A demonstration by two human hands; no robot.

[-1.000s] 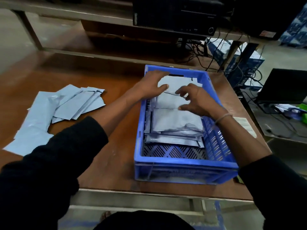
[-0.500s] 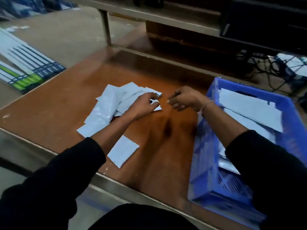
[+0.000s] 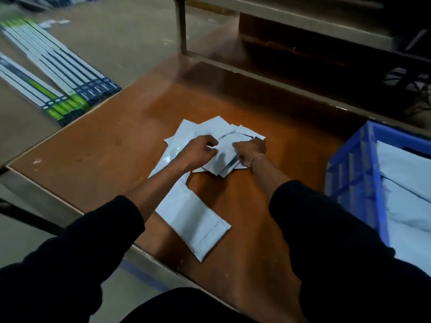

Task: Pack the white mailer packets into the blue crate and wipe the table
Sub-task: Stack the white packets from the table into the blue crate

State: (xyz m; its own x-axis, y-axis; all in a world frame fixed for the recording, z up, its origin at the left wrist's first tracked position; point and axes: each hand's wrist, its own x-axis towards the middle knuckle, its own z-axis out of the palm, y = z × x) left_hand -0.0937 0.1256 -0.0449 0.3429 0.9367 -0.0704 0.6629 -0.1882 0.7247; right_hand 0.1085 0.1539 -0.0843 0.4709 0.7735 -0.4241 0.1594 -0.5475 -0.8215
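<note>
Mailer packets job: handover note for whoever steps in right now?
Left hand: fingers curled on the loose pile of mailer packets mid-table.
Right hand: gripping the pile's right edge.
One more packet lies apart, nearer the front edge of the table.
Blue crate stands at the right, already holding several packets.
Done: part of the packing.
Left: move the pile and the lone packet into the crate, then wipe the table. No cloth in view.

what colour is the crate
Blue: the crate shows at the right edge of the head view.
</note>
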